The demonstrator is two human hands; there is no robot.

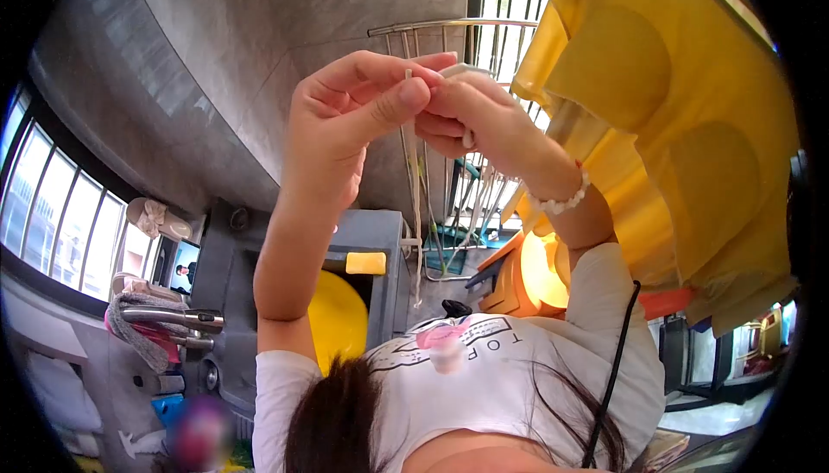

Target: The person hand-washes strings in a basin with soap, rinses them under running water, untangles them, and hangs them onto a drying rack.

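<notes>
My left hand [363, 115] is raised at upper centre, thumb and index finger pinching a thin white cord [417, 249]. One length of this cord hangs from the pinch and dangles between my arms. Against its fingertips rests my right hand [479, 110], fingers curled round another part of the cord. A short bend of pale cord shows above the right hand's knuckles, and a small end pokes out below its fingers. Exactly how the cord runs between the fingertips is hidden. A white bead bracelet [561, 201] circles my right wrist.
Yellow cloth [656, 128] hangs at the right. Below my left arm is a grey sink [380, 231] with a yellow basin [338, 322], a yellow sponge [366, 263] on its rim and a metal tap [177, 318]. Behind my hands stands a metal rack [458, 22]; an orange container [509, 279] is lower right.
</notes>
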